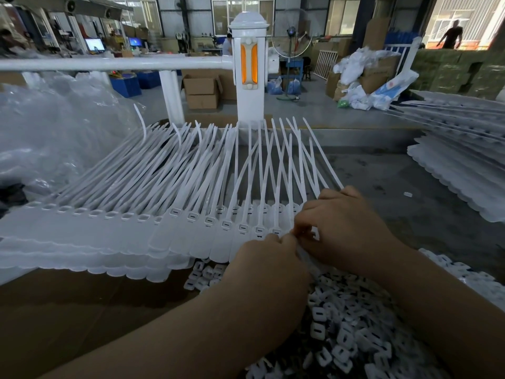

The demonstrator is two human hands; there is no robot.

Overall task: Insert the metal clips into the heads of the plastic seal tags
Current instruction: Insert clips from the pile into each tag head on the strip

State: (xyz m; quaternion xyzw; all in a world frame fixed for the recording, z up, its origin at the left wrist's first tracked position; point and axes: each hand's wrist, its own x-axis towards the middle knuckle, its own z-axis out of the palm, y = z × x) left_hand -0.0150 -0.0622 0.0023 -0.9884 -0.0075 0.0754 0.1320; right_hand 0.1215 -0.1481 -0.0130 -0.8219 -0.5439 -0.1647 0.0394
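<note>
A joined row of white plastic seal tags (153, 231) lies across the bench, straps fanning away from me. Several heads (226, 224) on the right half hold inserts; those on the left look hollow. My left hand (269, 258) and my right hand (347, 225) meet at the row's right end, fingertips curled and pinching at a tag head there. What they pinch is hidden by the fingers. A heap of small white clips (352, 329) lies under my forearms.
A clear plastic bag (54, 132) bulges at the left. More stacked tag sheets (459, 165) lie at the right. A white post with an orange reflector (249, 67) and a rail stand behind the bench. Brown cardboard (68, 310) covers the near left.
</note>
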